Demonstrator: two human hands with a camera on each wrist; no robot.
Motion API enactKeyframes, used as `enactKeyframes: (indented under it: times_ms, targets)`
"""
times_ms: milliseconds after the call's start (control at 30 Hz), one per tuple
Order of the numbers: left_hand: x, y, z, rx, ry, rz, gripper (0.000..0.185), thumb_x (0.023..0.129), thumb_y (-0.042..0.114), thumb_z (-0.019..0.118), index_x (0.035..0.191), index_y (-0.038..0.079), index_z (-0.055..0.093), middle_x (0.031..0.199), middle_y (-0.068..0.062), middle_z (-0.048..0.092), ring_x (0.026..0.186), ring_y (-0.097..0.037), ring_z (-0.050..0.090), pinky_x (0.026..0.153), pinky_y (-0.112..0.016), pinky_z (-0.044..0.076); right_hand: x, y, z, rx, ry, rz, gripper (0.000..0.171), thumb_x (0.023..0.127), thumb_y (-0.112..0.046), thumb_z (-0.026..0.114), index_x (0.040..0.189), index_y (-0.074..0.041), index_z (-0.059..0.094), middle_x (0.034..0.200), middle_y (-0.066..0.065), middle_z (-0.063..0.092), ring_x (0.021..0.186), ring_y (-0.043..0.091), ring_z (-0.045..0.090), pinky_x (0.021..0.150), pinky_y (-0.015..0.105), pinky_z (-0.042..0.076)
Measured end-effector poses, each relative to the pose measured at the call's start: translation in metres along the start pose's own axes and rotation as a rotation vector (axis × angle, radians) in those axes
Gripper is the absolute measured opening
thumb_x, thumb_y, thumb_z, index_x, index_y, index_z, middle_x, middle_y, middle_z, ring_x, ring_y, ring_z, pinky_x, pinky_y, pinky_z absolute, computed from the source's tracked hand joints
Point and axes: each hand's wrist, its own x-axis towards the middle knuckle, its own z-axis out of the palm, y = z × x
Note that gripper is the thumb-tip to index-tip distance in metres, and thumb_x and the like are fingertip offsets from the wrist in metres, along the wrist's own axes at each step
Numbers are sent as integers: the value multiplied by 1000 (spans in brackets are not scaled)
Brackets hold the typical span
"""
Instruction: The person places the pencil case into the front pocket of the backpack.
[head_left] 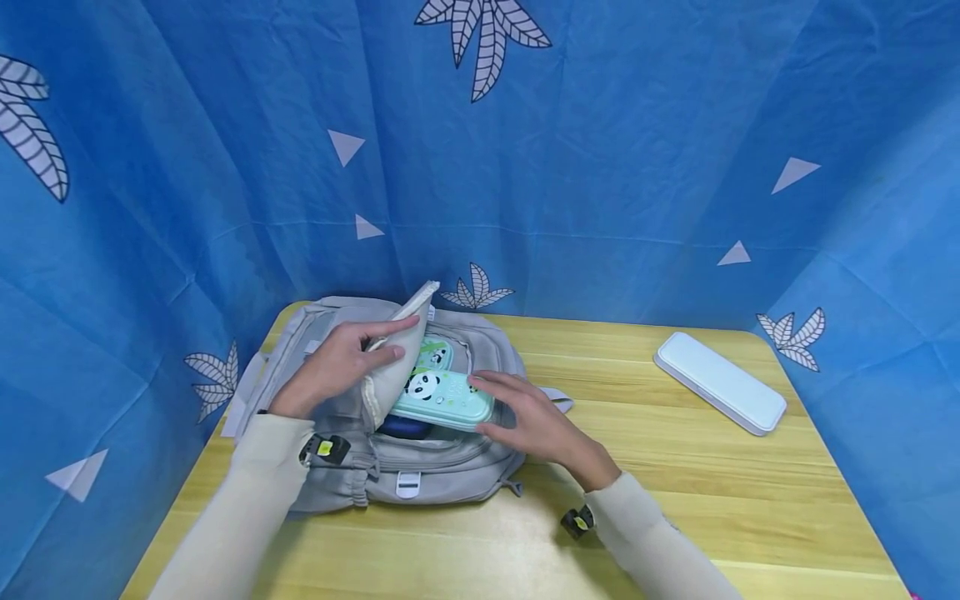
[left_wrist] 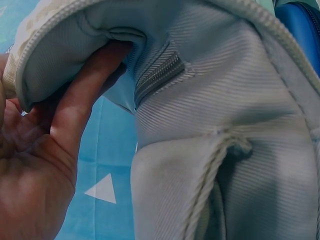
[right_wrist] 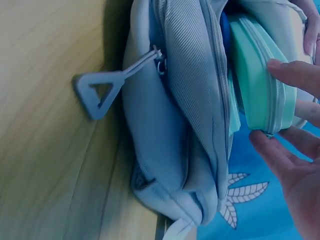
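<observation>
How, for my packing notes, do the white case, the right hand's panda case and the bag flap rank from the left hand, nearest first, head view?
1. Bag flap: in the left hand.
2. Panda case: just right of the flap.
3. White case: at far right.

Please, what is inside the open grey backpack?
A mint-green panda pencil case is held partly inside; behind it is another panda case; beneath, a blue zippered item. The raised flap and these things hide anything deeper.
</observation>
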Motion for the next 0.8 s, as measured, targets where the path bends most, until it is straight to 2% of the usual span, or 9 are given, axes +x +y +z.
enactKeyframes:
  times_ms: [167, 500, 800]
  targets:
    - [0, 0, 0, 12, 0, 16, 48, 109, 19, 69, 156, 20, 61, 153, -17, 65, 90, -24, 63, 75, -28, 53, 9, -5, 7, 19, -29, 0, 69, 99, -31, 83, 160, -14, 57, 163, 13, 57, 150, 34, 54, 118, 57, 48]
    - [0, -4, 2, 6, 10, 0, 47, 109, 21, 68, 156, 24, 62, 155, -17, 64, 111, -26, 64, 82, -29, 55, 27, -14, 16, 41, -58, -6, 68, 101, -35, 80, 161, -14, 56, 164, 12, 55, 154, 33, 50, 122, 56, 44]
    - [0, -3, 3, 8, 10, 1, 47, 109, 21, 68, 156, 24, 62, 153, -18, 65, 108, -26, 64, 82, -29, 54, 38, -19, 25, 78, -66, -1, 66, 102, -33, 80, 160, -12, 57, 164, 16, 55, 153, 37, 50, 122, 58, 44]
